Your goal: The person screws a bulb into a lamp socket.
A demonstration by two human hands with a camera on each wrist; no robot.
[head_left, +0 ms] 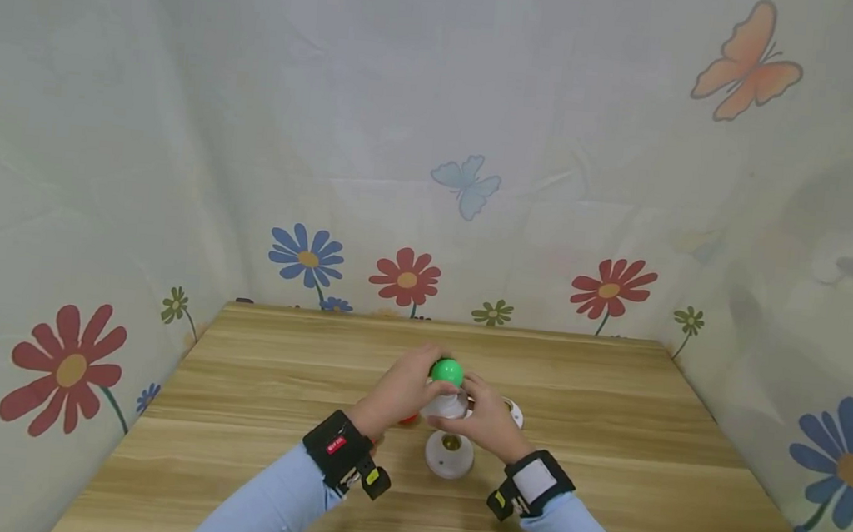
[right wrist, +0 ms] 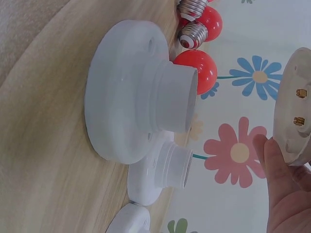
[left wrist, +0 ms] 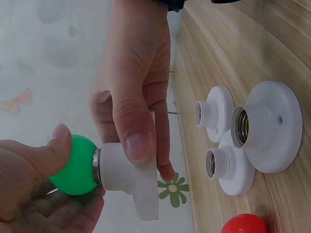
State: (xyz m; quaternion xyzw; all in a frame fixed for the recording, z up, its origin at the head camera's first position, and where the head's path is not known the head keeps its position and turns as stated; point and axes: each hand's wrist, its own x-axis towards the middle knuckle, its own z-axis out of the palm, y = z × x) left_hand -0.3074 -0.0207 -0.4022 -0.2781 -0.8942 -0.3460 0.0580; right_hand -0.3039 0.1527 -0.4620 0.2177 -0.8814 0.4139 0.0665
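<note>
My left hand [head_left: 404, 385] holds a green light bulb [head_left: 448, 372] from above, thumb and fingers around its globe. Below it, my right hand [head_left: 491, 423] grips a white lamp socket [left wrist: 119, 167], thumb across the side and fingers behind. The bulb's screw base sits in the socket's mouth, with a band of metal [left wrist: 97, 166] showing between them. Both are held above the table. In the right wrist view the held socket's underside [right wrist: 294, 87] shows brass terminals. Directly beneath the hands stands another white socket [head_left: 449, 460], its mouth facing up.
Behind that socket, two more white sockets [left wrist: 221, 114] stand on the wooden table [head_left: 300, 340]. Several red bulbs [right wrist: 197, 72] lie to the left, some with metal screw bases showing. A flower-printed cloth [head_left: 533, 249] hangs along the table's back and sides.
</note>
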